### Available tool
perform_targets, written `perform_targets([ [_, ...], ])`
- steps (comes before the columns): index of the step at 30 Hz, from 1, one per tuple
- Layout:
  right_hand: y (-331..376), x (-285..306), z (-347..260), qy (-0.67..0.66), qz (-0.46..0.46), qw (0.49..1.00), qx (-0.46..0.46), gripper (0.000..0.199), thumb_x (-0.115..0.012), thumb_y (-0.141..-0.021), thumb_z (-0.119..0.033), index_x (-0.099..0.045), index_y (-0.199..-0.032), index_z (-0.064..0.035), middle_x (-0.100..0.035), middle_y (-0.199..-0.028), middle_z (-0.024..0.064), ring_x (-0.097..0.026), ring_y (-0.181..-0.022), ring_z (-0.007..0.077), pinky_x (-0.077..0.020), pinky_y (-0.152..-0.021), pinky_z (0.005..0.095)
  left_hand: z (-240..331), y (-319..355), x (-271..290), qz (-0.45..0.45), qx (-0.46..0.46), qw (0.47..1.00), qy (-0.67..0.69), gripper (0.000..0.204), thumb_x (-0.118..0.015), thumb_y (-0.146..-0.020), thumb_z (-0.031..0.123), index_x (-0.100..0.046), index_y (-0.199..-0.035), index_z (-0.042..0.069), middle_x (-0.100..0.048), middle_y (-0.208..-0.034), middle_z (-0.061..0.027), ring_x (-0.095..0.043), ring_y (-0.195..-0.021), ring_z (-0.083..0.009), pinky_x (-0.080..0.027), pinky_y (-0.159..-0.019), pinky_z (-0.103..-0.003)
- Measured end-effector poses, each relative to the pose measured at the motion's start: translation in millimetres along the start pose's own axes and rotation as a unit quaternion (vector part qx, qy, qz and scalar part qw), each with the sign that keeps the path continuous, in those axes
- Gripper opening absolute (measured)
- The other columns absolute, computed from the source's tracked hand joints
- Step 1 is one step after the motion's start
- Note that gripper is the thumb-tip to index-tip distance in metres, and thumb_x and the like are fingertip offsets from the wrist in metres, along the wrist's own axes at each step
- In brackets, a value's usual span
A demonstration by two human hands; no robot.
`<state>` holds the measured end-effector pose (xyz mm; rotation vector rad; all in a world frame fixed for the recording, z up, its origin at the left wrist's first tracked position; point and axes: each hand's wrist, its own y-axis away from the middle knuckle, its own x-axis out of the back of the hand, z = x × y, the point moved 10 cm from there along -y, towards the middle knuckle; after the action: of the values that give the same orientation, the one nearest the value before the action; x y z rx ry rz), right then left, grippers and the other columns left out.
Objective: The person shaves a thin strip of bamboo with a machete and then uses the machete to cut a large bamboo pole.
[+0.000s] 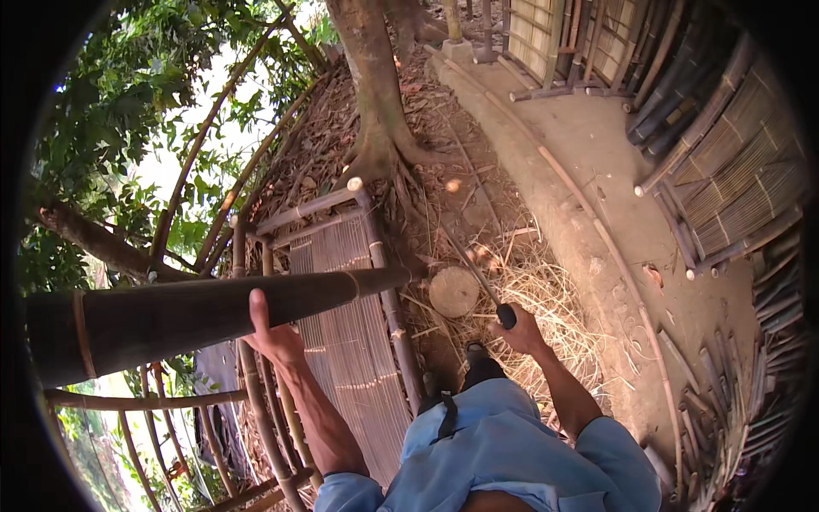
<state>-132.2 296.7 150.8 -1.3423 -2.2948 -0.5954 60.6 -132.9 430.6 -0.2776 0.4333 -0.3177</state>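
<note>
A thick dark bamboo pole [196, 317] with pale rings at its joints runs across the left half of the view. My left hand [277, 340] grips it from below, with the thumb up along its near side and the fingers hidden behind it. The pole's narrow-looking far end comes close to a round wooden block [454, 292] on the ground. In my right hand [520, 331] is a machete [474, 271], held by its black handle. Its long blade points forward and left, passing over the block's right edge.
A slatted bamboo bench [358, 341] stands beneath the pole, beside a bamboo railing [247, 341]. Pale shavings [554, 299] cover the ground around the block. Ahead rises a tree trunk [375, 94]. Bamboo panels [734, 179] and stacked bamboo pieces [725, 384] line the right.
</note>
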Motion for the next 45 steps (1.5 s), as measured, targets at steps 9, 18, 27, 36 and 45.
perform_targets([
  [9,32,-66,-109,-0.047,-0.001,0.994,0.103,0.055,-0.074,-0.091,-0.037,-0.052,-0.133,-0.0071,-0.07,-0.103,0.0244,-0.07,-0.1,0.0426,-0.0553,-0.083,0.0462,59,-15,87,0.052,-0.056,0.992,0.102,0.081,-0.066,-0.087,0.047,-0.042,-0.145,-0.005,-0.057,-0.13,-0.0238,-0.061,-0.117,-0.0353,-0.05,-0.103,-0.051],
  [18,40,-141,-136,0.001,-0.081,0.991,0.106,0.044,-0.069,-0.095,-0.033,-0.056,-0.122,-0.0013,-0.069,-0.097,0.0277,-0.069,-0.089,0.0472,-0.0553,-0.073,0.0491,127,90,108,0.037,-0.135,0.989,0.045,0.093,-0.062,-0.084,0.049,-0.027,-0.15,-0.006,-0.055,-0.125,-0.0289,-0.056,-0.118,-0.0437,-0.04,-0.112,-0.058],
  [27,57,-179,-144,-0.061,-0.125,0.974,0.18,0.04,-0.07,-0.093,-0.026,-0.05,-0.119,-0.0034,-0.068,-0.077,0.0262,-0.068,-0.073,0.0484,-0.0541,-0.059,0.0527,143,164,80,-0.017,-0.138,0.99,0.002,0.096,-0.071,-0.073,0.062,-0.039,-0.141,0.001,-0.05,-0.118,-0.0207,-0.051,-0.119,-0.0383,-0.026,-0.118,-0.062],
  [36,59,-162,-161,-0.098,-0.124,0.95,0.27,0.037,-0.072,-0.091,-0.023,-0.053,-0.115,-0.002,-0.068,-0.075,0.0231,-0.071,-0.07,0.0421,-0.0574,-0.057,0.047,144,167,70,0.008,-0.156,0.988,-0.006,0.099,-0.078,-0.067,0.061,-0.041,-0.139,0.003,-0.05,-0.117,-0.0174,-0.052,-0.118,-0.0367,-0.028,-0.115,-0.064],
  [45,36,-187,-130,-0.074,-0.145,0.969,0.187,0.034,-0.067,-0.093,-0.021,-0.046,-0.11,-0.0012,-0.064,-0.068,0.0221,-0.069,-0.064,0.0435,-0.0561,-0.057,0.0523,143,143,78,-0.067,-0.14,0.988,0.007,0.102,-0.085,-0.06,0.06,-0.042,-0.134,0.004,-0.05,-0.117,-0.015,-0.053,-0.115,-0.0328,-0.029,-0.114,-0.064],
])
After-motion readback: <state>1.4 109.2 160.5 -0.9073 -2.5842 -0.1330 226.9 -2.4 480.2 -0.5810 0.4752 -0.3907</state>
